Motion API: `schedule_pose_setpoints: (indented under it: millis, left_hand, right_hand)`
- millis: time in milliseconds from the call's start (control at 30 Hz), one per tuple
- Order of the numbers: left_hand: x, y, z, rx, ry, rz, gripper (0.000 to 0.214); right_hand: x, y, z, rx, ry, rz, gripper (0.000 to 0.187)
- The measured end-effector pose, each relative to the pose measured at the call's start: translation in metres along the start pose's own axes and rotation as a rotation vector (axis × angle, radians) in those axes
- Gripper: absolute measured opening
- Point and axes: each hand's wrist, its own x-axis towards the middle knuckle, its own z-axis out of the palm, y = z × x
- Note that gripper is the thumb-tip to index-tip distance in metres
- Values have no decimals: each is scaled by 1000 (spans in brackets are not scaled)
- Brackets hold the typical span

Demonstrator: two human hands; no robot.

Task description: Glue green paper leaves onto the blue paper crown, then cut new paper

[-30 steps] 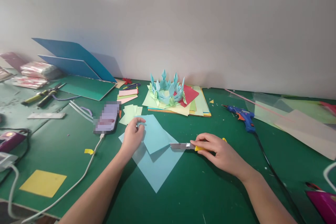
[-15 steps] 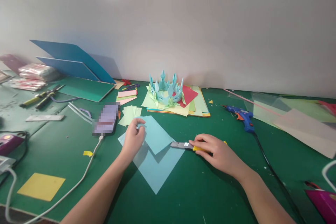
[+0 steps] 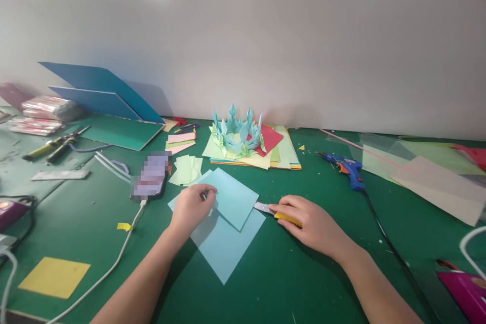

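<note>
A light blue square of paper (image 3: pixel 234 197) is pinched at its left side by my left hand (image 3: pixel 193 208). It lies over a larger light blue sheet (image 3: pixel 227 253), which rests on the green table with one corner toward me. My right hand (image 3: pixel 308 223) is wrapped round the yellow handle of a utility knife (image 3: pixel 289 219). The knife's blade points left, its tip by the right corner of the upper paper; whether it touches is hidden. Just beyond the papers stands a folded blue-and-green paper crown (image 3: pixel 238 134) on a stack of coloured sheets (image 3: pixel 287 154).
A blue glue gun (image 3: pixel 352 169) with its black cord lies to the right. On the left are a phone (image 3: pixel 151 174) on a white cable, pliers (image 3: pixel 56 147), pale green paper pieces (image 3: pixel 186 169) and a yellow sheet (image 3: pixel 55 277). A pale partition (image 3: pixel 243 50) rises behind.
The upper blue paper has shifted right and toward me, with my left hand moving the same way. The knife has turned, and less of its blade shows beside the paper.
</note>
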Motion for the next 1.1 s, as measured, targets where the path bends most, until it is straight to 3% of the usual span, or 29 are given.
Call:
schedule_pose_setpoints:
  millis: [133, 333, 400, 467, 533, 633, 700, 833, 933, 1100]
  left_hand:
    - [1, 1, -10, 106, -35, -17, 24]
    - [5, -9, -24, 245, -235, 7, 24]
    - [5, -10, -28, 284, -221, 29, 25]
    - [3, -6, -28, 319, -134, 43, 25]
    - [0, 0, -20, 336, -57, 71, 28]
    - [-5, 6, 8, 276, 58, 384, 35]
    - [-8, 6, 29, 313, 50, 501, 38]
    - [-12, -3, 57, 434, -35, 476, 52]
    - [-14, -8, 62, 493, -78, 472, 54]
    - [-13, -10, 64, 538, -40, 501, 54]
  right_hand:
    - [2, -4, 3, -30, -4, -18, 30]
    - [4, -8, 2, -54, -27, -52, 29]
    - [4, -8, 1, -61, -28, -57, 29]
    - [5, -9, 1, -74, -17, -65, 28]
    - [5, -9, 1, -92, -6, -75, 28]
    - [5, -9, 1, -100, 0, -86, 28]
    - [5, -10, 1, -88, -8, -85, 28]
    - [5, -10, 0, -66, -36, -68, 28]
    - [5, -10, 0, -63, -48, -59, 28]
    - [6, -12, 2, -49, -59, -53, 27]
